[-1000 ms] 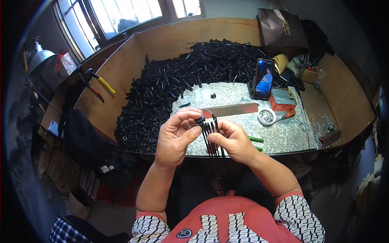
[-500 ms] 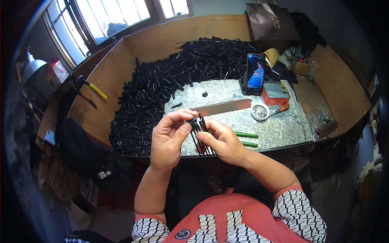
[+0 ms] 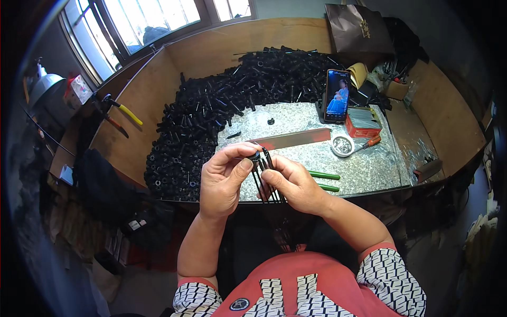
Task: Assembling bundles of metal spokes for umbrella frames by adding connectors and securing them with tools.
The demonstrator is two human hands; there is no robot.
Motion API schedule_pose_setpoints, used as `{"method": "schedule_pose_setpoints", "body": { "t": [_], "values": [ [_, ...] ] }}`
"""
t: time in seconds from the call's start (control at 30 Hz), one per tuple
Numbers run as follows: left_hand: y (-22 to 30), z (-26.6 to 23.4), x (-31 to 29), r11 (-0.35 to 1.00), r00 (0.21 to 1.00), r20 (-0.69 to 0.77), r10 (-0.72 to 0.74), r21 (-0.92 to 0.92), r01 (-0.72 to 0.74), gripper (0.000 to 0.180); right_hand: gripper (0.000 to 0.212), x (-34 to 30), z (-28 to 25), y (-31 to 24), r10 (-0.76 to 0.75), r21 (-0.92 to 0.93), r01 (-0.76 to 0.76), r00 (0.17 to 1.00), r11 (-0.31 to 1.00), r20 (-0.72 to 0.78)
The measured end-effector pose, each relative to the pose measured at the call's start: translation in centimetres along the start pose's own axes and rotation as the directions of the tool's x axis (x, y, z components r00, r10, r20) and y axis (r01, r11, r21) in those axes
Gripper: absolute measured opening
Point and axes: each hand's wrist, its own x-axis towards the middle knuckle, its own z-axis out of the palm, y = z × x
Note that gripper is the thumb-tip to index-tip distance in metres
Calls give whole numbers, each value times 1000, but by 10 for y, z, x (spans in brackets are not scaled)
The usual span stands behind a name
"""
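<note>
Both hands meet above the near edge of the bench around a bundle of thin black rods [image 3: 271, 194], which look like umbrella ribs. My left hand [image 3: 219, 182] pinches a small round black hub [image 3: 254, 157] at their upper end between thumb and fingertips. My right hand [image 3: 298, 187] is closed on the upper part of the rods, thumb pressed across them. The rods hang down, tilted slightly, over the bench edge. Fingers partly cover where rods and hub meet. Behind the hands lies a flat metal bar [image 3: 303, 138]; a tool's green handles [image 3: 325, 175] lie beside my right hand.
A heap of black tubular parts [image 3: 211, 103] covers the bench's left and back. To the right stand a propped phone [image 3: 337, 95], a red box [image 3: 364, 129], a round white dish of small metal pieces [image 3: 343, 146] and an orange-handled tool [image 3: 373, 141]. Wooden boards [image 3: 138, 108] surround the bench.
The view has shifted slightly, so the scene sits a little further right. Both hands keep their grip on the hub and rods; the rods have turned slightly.
</note>
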Motion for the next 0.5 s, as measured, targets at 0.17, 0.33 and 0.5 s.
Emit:
{"method": "schedule_pose_setpoints", "body": {
  "t": [0.17,0.33,0.5],
  "values": [
    [-4,-3,-2,996,1000,15,21,-86,-19,19,23,2,-3,3,-16,24,15,999,1000,47],
    [-5,-5,-3,988,1000,3,-18,-154,18,21,22,5,-5,6,4,85,-11,996,996,87],
    [-2,3,3,988,997,-50,-54,-149,46,24,25,8,-9,4,0,116,-14,993,993,116]
  ]
}}
